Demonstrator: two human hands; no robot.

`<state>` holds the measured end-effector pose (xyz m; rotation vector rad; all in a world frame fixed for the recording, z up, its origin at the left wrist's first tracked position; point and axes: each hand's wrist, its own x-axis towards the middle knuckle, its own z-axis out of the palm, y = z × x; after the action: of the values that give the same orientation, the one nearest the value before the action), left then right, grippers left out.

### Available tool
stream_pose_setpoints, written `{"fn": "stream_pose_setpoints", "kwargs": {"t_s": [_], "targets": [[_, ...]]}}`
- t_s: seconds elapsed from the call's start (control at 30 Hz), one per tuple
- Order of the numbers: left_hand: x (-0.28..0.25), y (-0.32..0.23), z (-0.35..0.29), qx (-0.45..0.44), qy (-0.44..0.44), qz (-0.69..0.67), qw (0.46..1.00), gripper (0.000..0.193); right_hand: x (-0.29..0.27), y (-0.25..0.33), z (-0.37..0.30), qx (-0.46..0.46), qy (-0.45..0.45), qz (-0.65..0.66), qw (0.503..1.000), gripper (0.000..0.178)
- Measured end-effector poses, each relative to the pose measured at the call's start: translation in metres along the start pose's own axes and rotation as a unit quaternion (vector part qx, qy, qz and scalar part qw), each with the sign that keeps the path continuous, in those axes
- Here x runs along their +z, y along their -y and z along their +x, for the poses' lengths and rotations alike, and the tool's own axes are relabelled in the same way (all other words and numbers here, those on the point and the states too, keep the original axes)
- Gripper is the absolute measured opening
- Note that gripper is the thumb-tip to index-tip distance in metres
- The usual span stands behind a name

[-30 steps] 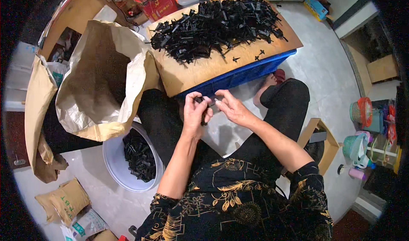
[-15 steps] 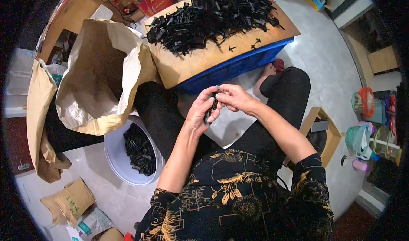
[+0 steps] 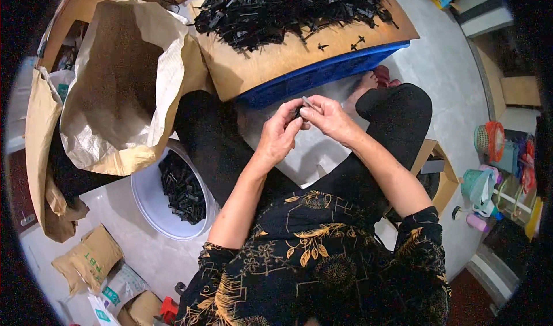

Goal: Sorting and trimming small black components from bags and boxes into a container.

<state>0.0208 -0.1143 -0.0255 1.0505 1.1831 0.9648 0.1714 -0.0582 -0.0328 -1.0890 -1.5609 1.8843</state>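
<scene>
My left hand (image 3: 279, 136) and my right hand (image 3: 333, 122) meet in front of my body, above the gap between my knees. The left fingers are closed round a small black plastic part (image 3: 298, 112), mostly hidden by the fingers. Between the right thumb and fingers a thin grey piece (image 3: 309, 102) is pinched, its end sticking up; whether it joins the black part I cannot tell. Beyond the hands, a wide heap of black plastic parts (image 3: 288, 12) with thin stems lies on a wooden board (image 3: 262, 72). A few cross-shaped pieces (image 3: 358, 41) lie loose near the board's edge.
The board rests on a blue crate (image 3: 322, 75). At left stands a big open paper sack (image 3: 115, 89); below it, a white bucket (image 3: 150, 210) holds black parts. Filled bags (image 3: 95, 257) lie lower left. A cardboard box (image 3: 446, 190) and baskets (image 3: 489, 141) are at right.
The view has shifted, so the board and heap sit higher in the picture. My left fingers now cover more of the black part, and the grey piece's end shows more clearly at the right fingers.
</scene>
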Motion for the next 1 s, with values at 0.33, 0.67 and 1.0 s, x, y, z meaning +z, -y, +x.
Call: {"fn": "stream_pose_setpoints", "kwargs": {"t_s": [0.33, 0.67, 1.0], "targets": [[0.004, 0.012, 0.009, -0.014, -0.119, -0.027, 0.992, 0.033, 0.015, 0.008, 0.002, 0.127, 0.010, 0.161, 0.979, 0.041], [0.005, 0.017, 0.016, -0.027, -0.140, -0.057, 0.988, 0.030, 0.016, -0.002, 0.010, 0.112, 0.006, 0.152, 0.982, 0.038], [0.003, 0.043, 0.022, 0.144, -0.185, 0.144, 0.962, 0.031, 0.017, -0.015, 0.019, 0.096, -0.022, 0.030, 0.995, 0.036]]}}
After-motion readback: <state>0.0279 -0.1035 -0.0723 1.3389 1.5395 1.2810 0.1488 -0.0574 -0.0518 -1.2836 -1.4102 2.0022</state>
